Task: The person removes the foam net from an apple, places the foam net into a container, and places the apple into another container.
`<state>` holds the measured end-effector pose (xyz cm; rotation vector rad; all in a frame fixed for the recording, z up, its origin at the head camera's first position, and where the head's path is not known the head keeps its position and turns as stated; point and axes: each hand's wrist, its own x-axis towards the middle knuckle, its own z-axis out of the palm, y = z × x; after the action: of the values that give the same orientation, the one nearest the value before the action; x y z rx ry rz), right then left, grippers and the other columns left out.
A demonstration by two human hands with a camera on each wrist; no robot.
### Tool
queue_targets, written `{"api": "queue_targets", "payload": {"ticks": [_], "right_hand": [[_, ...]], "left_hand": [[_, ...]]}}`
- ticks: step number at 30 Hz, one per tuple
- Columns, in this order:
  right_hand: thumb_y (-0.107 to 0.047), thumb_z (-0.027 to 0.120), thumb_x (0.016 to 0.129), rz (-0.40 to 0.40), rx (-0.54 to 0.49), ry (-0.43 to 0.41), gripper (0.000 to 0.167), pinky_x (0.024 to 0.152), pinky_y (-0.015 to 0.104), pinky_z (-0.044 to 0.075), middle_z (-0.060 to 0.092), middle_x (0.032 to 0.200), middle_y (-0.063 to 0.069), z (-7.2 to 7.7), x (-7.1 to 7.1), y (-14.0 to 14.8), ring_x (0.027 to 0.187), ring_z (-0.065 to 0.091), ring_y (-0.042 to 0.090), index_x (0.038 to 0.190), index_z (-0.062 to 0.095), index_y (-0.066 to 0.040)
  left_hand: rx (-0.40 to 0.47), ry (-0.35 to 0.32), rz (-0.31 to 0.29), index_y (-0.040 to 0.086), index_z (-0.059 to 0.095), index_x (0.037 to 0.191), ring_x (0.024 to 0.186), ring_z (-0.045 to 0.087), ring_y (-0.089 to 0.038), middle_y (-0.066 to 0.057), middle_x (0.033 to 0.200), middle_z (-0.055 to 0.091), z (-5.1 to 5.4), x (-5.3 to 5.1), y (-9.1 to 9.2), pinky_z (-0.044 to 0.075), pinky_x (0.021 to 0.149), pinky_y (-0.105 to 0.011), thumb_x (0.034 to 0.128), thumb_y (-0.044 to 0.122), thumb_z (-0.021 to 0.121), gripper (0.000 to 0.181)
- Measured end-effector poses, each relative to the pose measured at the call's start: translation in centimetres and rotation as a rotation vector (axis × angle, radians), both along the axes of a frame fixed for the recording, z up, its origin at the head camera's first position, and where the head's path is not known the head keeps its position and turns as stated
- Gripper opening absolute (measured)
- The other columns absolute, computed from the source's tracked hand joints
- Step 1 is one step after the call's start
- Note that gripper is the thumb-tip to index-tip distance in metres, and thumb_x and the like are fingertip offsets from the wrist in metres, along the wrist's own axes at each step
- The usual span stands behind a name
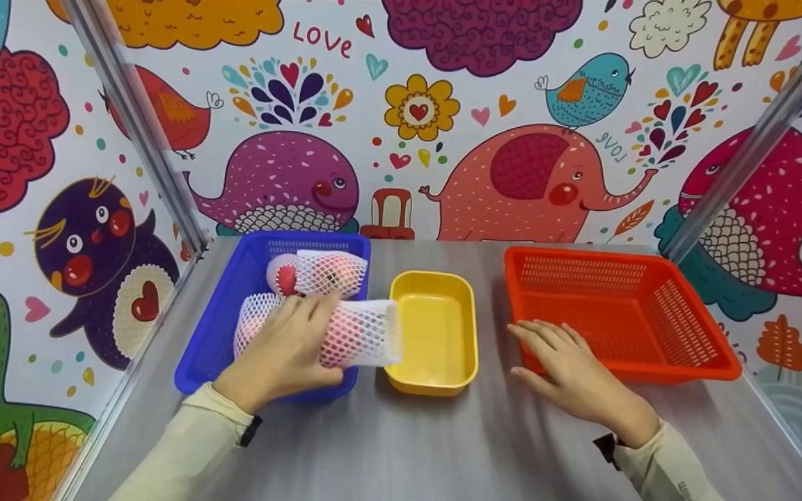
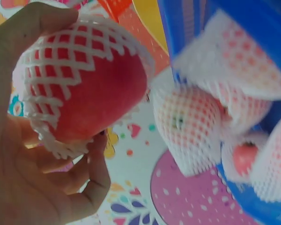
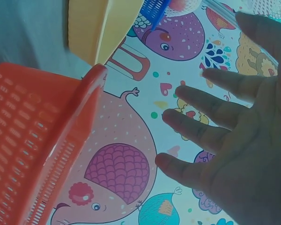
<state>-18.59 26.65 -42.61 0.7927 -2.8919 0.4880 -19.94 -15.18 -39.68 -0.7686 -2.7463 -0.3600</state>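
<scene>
My left hand (image 1: pixel 282 351) grips a red fruit (image 2: pixel 105 91) in a white foam net, its kind uncertain, above the right side of a blue basket (image 1: pixel 195 341). In the left wrist view the thumb and fingers curl round it, and bare red skin shows through the net's open end. Several more netted fruits (image 1: pixel 331 273) lie in the blue basket, partly hidden by the hand. My right hand (image 1: pixel 575 376), spread and holding nothing, hovers by the front left corner of a red basket (image 1: pixel 631 313). Its fingers look nearly straight in the right wrist view.
Between the two baskets stands a yellow container (image 1: pixel 436 379), next to the held fruit. All three sit on a grey table (image 1: pixel 429 445). Printed cartoon panels (image 1: pixel 415 181) with metal corner posts (image 1: pixel 157 139) close off the back and sides.
</scene>
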Motion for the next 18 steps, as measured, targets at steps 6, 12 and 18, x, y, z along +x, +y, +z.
{"api": "queue_targets", "payload": {"ticks": [6, 12, 18], "right_hand": [[-0.038, 0.071, 0.093, 0.005, -0.034, 0.032, 0.058, 0.110, 0.063, 0.028, 0.056, 0.140, 0.006, -0.4, 0.5, 0.3, 0.130, 0.048, 0.029, 0.143, 0.055, -0.015], [-0.034, 0.077, 0.089, 0.023, -0.054, 0.100, 0.047, 0.101, 0.051, 0.045, 0.061, 0.130, -0.003, -1.0, 1.4, 0.2, 0.120, 0.056, 0.018, 0.132, 0.064, -0.020], [-0.021, 0.081, 0.085, 0.093, -0.131, 0.220, 0.034, 0.084, 0.039, 0.054, 0.066, 0.113, -0.010, -2.0, 2.0, -0.6, 0.102, 0.061, 0.009, 0.117, 0.070, -0.020]], "left_hand": [[-0.014, 0.073, -0.107, -0.002, 0.050, 0.139, 0.109, 0.055, -0.034, -0.017, 0.126, 0.059, -1.5, 0.7, 1.9, 0.046, 0.098, -0.053, 0.0615, 0.045, 0.082, 0.096], [0.005, 0.094, -0.192, -0.003, 0.054, 0.134, 0.102, 0.055, -0.030, -0.015, 0.115, 0.061, -3.4, 1.6, 3.7, 0.048, 0.093, -0.044, 0.0578, 0.046, 0.082, 0.095], [0.010, 0.121, -0.210, -0.001, 0.056, 0.134, 0.093, 0.054, -0.026, -0.012, 0.113, 0.061, -4.7, 2.3, 5.3, 0.049, 0.084, -0.039, 0.0567, 0.048, 0.082, 0.095]]}}
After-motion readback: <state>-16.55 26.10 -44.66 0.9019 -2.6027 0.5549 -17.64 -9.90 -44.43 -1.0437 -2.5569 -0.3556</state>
